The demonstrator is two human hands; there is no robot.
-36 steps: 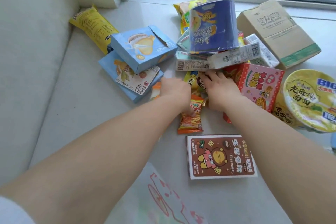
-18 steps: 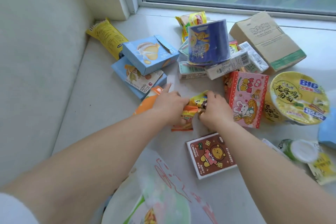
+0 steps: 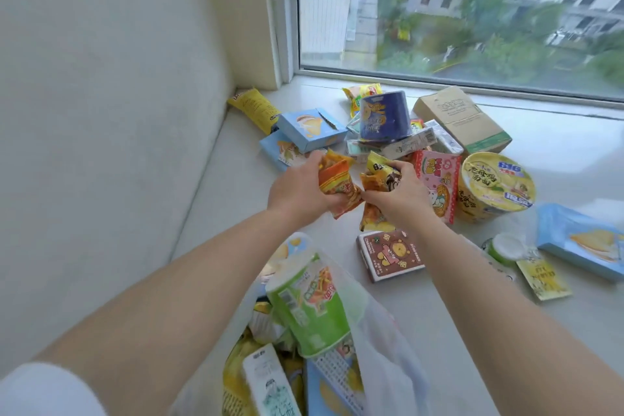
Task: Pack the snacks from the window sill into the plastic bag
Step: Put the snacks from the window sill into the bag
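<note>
Left hand (image 3: 297,192) grips orange packets (image 3: 337,184); right hand (image 3: 401,194) grips small packets (image 3: 378,176). Both are held above the sill (image 3: 557,152), beyond the bag (image 3: 388,348), near the noodle cup (image 3: 493,184).

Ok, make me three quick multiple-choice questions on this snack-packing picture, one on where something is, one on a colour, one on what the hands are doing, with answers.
1. Where does the brown lion box lie?
A. On the sill, below the right hand
B. Inside the plastic bag
C. On top of the blue tub

2. What colour is the noodle bowl beside the pink box?
A. Red
B. Yellow
C. Black

3. What is the left hand doing?
A. Lying flat on the sill
B. Gripping an orange snack packet
C. Holding the bag open

Answers: 1 A, the box lies flat on the sill nearer the camera than the right hand. 2 B, its lid and side are yellow. 3 B, its fingers curl round the packet, lifted off the sill.
</note>
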